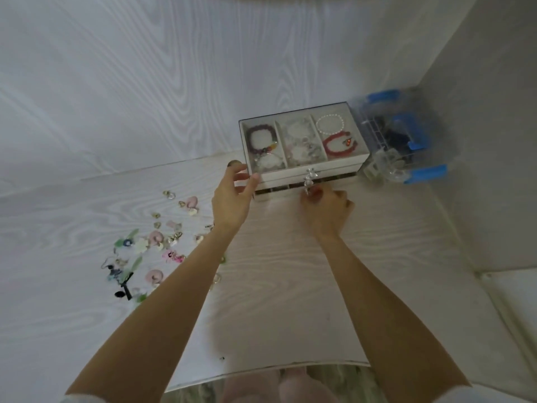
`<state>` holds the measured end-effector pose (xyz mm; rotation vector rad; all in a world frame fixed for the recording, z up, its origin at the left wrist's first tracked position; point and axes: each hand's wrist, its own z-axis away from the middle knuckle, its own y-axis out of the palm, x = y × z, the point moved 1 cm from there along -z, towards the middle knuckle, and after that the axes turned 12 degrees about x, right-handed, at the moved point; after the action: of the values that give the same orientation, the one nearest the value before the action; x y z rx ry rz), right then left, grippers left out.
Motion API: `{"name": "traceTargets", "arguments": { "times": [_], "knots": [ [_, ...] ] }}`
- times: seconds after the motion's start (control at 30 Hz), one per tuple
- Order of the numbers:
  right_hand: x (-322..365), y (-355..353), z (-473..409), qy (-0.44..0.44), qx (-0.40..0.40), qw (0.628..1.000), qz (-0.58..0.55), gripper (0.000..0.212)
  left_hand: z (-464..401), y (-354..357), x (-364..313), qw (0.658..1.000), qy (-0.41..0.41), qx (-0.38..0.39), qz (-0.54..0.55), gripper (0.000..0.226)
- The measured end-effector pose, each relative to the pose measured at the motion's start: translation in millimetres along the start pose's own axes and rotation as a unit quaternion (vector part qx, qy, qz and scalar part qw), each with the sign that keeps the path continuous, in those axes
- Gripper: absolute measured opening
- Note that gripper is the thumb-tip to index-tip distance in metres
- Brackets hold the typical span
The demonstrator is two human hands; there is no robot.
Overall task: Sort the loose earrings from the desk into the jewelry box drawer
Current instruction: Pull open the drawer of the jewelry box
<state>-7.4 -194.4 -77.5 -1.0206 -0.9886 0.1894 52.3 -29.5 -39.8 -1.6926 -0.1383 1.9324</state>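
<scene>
Right hand [325, 209] at drawer [305, 189]; earrings [151, 245] leftward.

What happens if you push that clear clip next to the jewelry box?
The clear clip would probably slide easily, since it looks like smooth hard plastic on the smooth desk. It likely weighs little. It might bump the jewelry box beside it.

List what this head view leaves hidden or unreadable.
- Drawer contents: front barely open, right hand covers it.
- Lower knob: right hand's fingers blur the grip.
- Loose earrings: too small to pair; left forearm hides some.
- Blue-clipped container: blurred.
</scene>
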Motion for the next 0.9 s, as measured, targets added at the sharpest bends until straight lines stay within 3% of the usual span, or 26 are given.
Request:
{"name": "traceTargets", "arguments": {
  "times": [0.17,0.27,0.4,0.53,0.9],
  "knots": [
    [-22.7,-8.2,31.8,-0.022,0.003,1.0,-0.01,0.013,3.9,1.0,2.6,1.0,-0.004,-0.001,0.02,0.044],
    [-38.3,-13.1,49.8,-0.033,0.011,0.999,-0.018,0.013,25.2,11.5,12.5,0.998,-0.024,0.014,-0.047,0.056],
    [-52.6,-17.5,65.7,-0.042,0.024,0.999,-0.023,0.014,57.0,31.3,28.9,0.991,-0.039,0.067,-0.113,0.041],
    [-63.7,-19.8,74.5,-0.047,0.046,0.998,-0.001,0.019,72.4,40.8,33.8,0.994,-0.035,0.056,-0.087,0.029],
    [-66.5,-21.5,88.4,-0.039,0.052,0.998,0.017,0.022,86.2,43.4,29.6,0.997,-0.033,0.033,-0.067,0.033]
  ]
}}
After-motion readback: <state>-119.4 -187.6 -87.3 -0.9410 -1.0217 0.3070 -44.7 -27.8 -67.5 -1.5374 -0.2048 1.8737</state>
